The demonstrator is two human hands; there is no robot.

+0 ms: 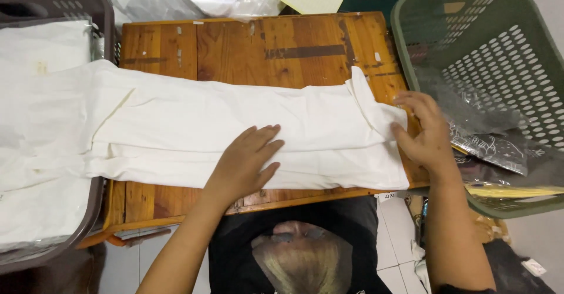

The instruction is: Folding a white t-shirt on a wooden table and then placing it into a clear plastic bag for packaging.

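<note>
White garment's (194,129) left end and brown basket (88,12) beyond the frame edge

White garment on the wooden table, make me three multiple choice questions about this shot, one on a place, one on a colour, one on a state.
1. Where does the left hand lie?
A. flat on the white garment
B. in the green basket
C. on the floor

2. What colour is the laundry basket at the right?
A. red
B. green
C. blue

3. How is the garment lying?
A. hung up
B. rolled into a ball
C. laid out along the wooden table

Answers: 1 A, its palm presses the cloth; 2 B, its perforated wall is green; 3 C, it spans the tabletop, the right hand at its end.
</note>
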